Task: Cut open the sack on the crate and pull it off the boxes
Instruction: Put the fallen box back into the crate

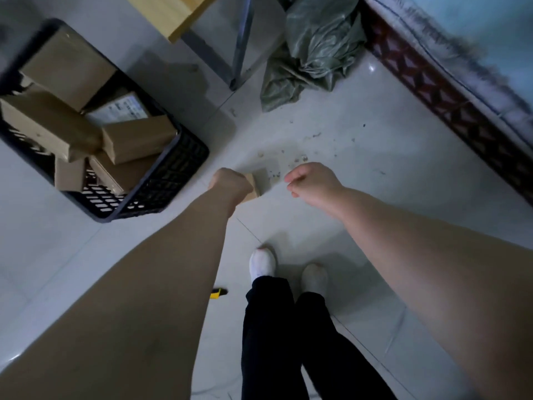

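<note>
A black slatted crate [173,180] stands on the floor at the left, holding several brown cardboard boxes [69,67] piled loosely. The grey-green woven sack [314,50] lies crumpled on the floor at the top, apart from the crate, beside a table leg. My left hand [230,181] is closed around a small brown box [255,183] just right of the crate. My right hand [313,183] hovers beside it with fingers loosely curled and nothing in it. A yellow-and-black cutter [217,293] lies on the floor by my left forearm.
A wooden table top [173,15] on grey metal legs [240,44] stands behind the crate. A patterned red skirting [450,105] and wall run along the right. Small debris [291,157] speckles the white tiles. My feet in white socks [262,262] stand below.
</note>
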